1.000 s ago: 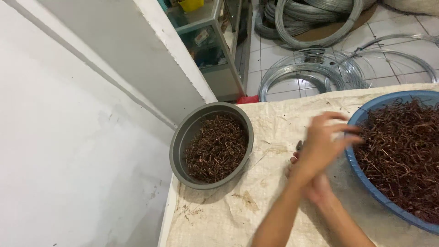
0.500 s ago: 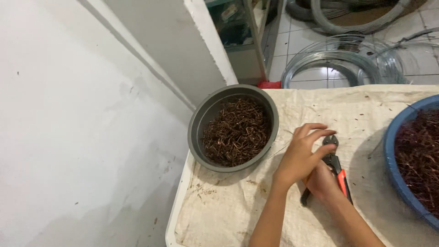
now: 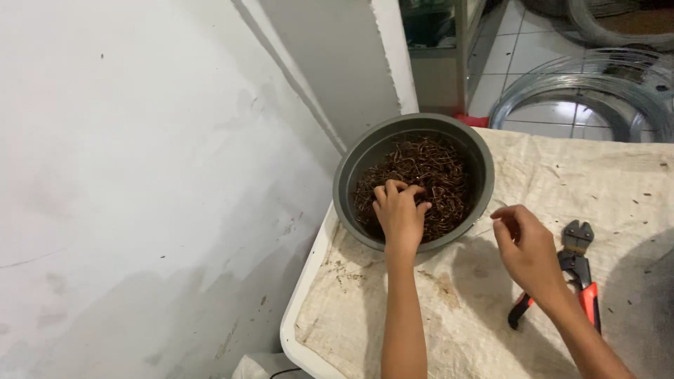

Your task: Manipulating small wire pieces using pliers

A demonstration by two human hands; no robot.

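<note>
A grey round bowl (image 3: 359,163) full of small rusty-brown bent wire pieces (image 3: 435,168) stands at the table's far left corner. My left hand (image 3: 399,214) reaches into the bowl, fingers curled down among the wire pieces. My right hand (image 3: 526,249) hovers just right of the bowl above the cloth, fingers bent, thumb and forefinger close together; whether something is pinched there I cannot tell. A cutter (image 3: 579,270) with black jaws and red-and-black handles lies on the cloth beside my right wrist.
A stained off-white cloth (image 3: 449,330) covers the white table (image 3: 298,309). A white wall fills the left side. Coils of grey wire (image 3: 597,84) lie on the tiled floor beyond the table. A white pillar (image 3: 358,63) stands behind the bowl.
The view swung left, away from the blue tub. My hands let go of the cutter, which now lies on the cloth. My left hand moved into the grey bowl.
</note>
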